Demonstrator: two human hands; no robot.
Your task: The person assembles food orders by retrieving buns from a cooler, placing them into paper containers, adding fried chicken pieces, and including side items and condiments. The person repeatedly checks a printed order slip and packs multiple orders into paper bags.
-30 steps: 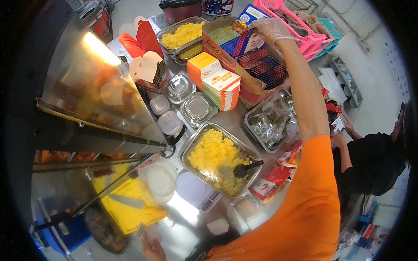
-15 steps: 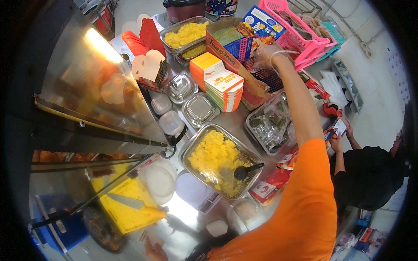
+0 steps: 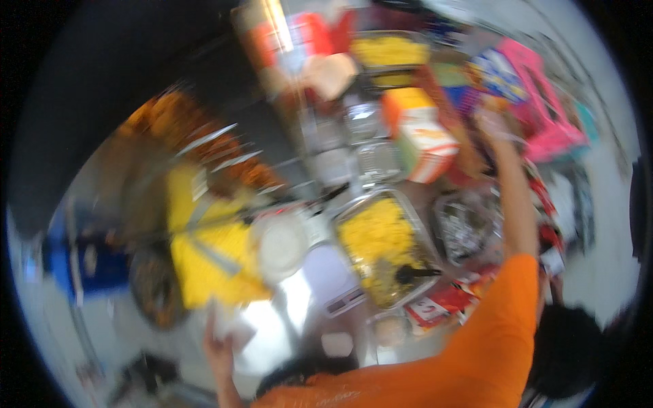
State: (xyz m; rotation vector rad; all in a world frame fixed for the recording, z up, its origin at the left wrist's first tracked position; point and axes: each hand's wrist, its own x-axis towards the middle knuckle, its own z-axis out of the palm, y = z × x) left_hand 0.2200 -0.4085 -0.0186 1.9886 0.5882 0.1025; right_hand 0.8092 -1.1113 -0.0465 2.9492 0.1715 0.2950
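The whole view is smeared by motion. My right hand, in a clear plastic glove, reaches far right into an open brown cardboard box of upright packets; its fingers are blurred, and I cannot make out a grip. Low on the left, my left hand hovers over the steel counter by a yellow cutting board, fingers seemingly stretched and apart, holding nothing I can see. A knife lies on the board. Between my arms sits a metal tray of yellow rice with a black scoop in it.
A glass-fronted warmer with browned food opens at upper left. Orange-white folded cartons, clear lidded tubs, a tray of small sachets and a pink basket crowd the far side. A person in black stands at right.
My view has swung left, so the counter sits further right in the picture. The warmer's glass front has swung up, baring the food. My left hand has come up toward the cutting board; the right stays at the box.
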